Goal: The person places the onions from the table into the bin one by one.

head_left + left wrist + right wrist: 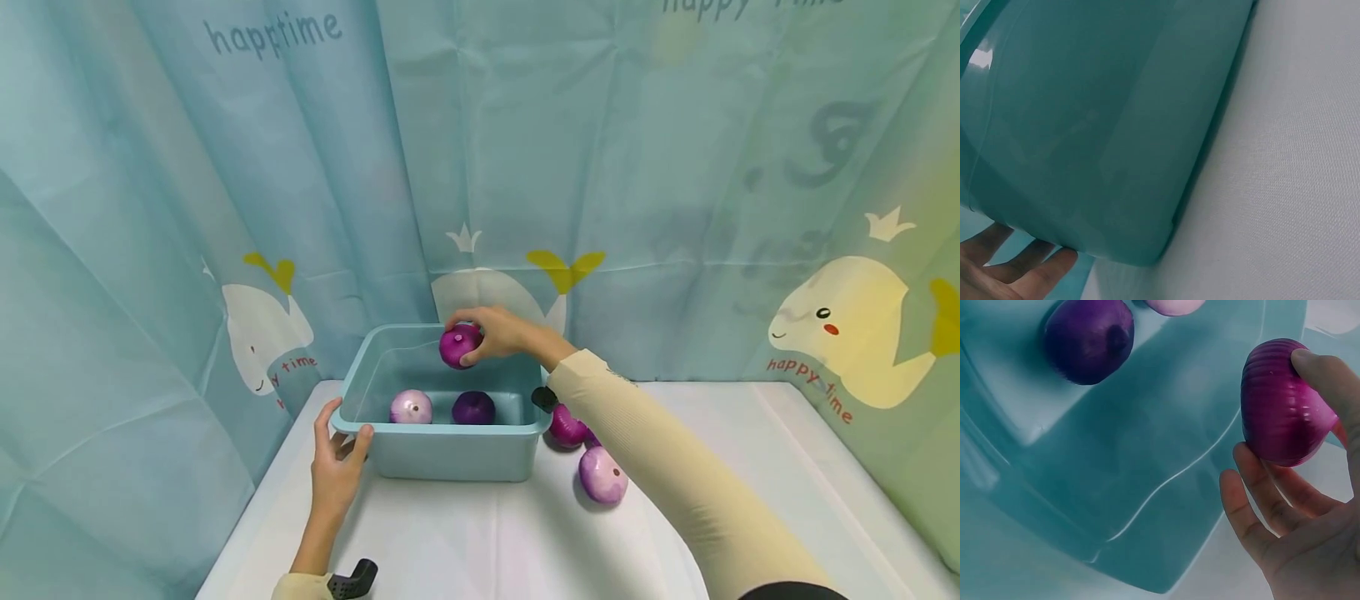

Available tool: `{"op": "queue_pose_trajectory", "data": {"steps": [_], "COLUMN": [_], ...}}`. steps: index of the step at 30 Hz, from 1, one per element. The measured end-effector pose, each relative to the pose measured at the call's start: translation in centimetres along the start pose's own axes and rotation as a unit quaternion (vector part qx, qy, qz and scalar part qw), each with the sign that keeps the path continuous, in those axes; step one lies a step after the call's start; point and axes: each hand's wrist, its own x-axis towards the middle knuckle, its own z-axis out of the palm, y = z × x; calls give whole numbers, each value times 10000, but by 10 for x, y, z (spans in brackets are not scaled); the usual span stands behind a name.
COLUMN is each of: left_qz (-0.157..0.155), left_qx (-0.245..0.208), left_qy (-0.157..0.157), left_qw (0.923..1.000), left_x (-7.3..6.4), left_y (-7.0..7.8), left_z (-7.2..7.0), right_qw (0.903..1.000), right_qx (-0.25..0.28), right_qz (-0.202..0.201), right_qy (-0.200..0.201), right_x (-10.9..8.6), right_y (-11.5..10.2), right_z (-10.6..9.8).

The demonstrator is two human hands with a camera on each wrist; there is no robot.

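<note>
A red onion [458, 347] is held between the thumb and fingers of my right hand [497, 332], over the back part of a blue-green plastic bin [453, 454]. The right wrist view shows the ribbed magenta skin of this onion [1279, 403]. My left hand [337, 467] grips the bin's front left corner, thumb at the front and fingers round the left side. In the left wrist view, its fingers [1044, 272] touch the bin wall [1104, 125]. Inside the bin lie a pale purple onion [410, 407] and a dark purple onion [474, 408].
Right of the bin, a magenta onion [567, 428] and a pale purple onion [602, 476] lie on the white table [465, 542]. Another onion behind them is mostly hidden by the right sleeve [675, 475]. A printed curtain [525, 167] hangs close behind the bin.
</note>
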Motion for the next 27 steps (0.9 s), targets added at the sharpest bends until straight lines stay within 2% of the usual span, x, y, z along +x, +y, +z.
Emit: {"op": "queue_pose_trajectory", "data": {"steps": [20,24,27], "left_qz": [35,38,40], "left_qx": [164,203,214], "left_qy": [37,27,24], "left_qw": [9999,9998,9998], "left_x": [0,0,0], "left_y": [-1,0,1], "left_z": [0,0,0], "right_qw": [9995,9994,9987], "right_qx": [181,302,450], "right_qz": [250,184,-8], "right_qy": [-54,37,219], "right_x": [-6,-11,-16], "right_y": [2,7,11], "right_z": [0,-2,-5]}}
